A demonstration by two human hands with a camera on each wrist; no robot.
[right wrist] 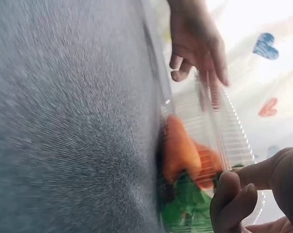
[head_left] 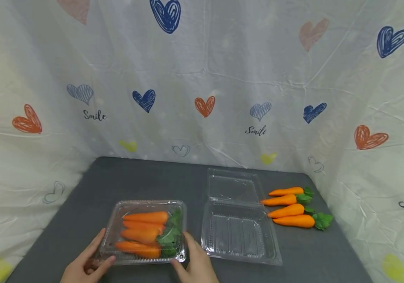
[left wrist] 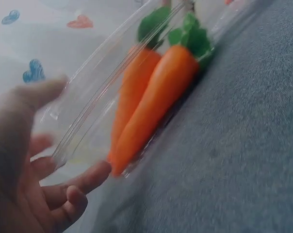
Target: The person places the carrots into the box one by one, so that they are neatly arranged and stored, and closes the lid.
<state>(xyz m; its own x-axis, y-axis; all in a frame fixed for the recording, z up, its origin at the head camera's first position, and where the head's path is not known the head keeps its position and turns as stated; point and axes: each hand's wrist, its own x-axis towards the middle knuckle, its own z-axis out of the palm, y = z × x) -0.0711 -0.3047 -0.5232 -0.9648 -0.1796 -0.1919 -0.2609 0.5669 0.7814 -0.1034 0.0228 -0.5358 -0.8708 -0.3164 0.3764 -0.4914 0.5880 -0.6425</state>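
A clear plastic clamshell box (head_left: 150,203) with its lid down stands at the front left of the table, several orange carrots (head_left: 140,235) with green leafy tops inside it. My left hand (head_left: 86,262) grips its near left corner; in the left wrist view the thumb (left wrist: 44,92) lies along the lid edge, the other fingers lower at the side. On the opposite side my right hand (head_left: 197,262) holds the near right corner, thumb at the front rim. The right wrist view shows its bent fingers (right wrist: 229,199) against the box wall, beside the leaves.
A second clear clamshell box (head_left: 241,257) lies with its lid (head_left: 234,184) folded back, right of the first. Several loose carrots (head_left: 290,210) with leaves lie beyond it near the right edge of the dark grey table (head_left: 152,175). A heart-patterned curtain (head_left: 173,129) surrounds the table's back and sides.
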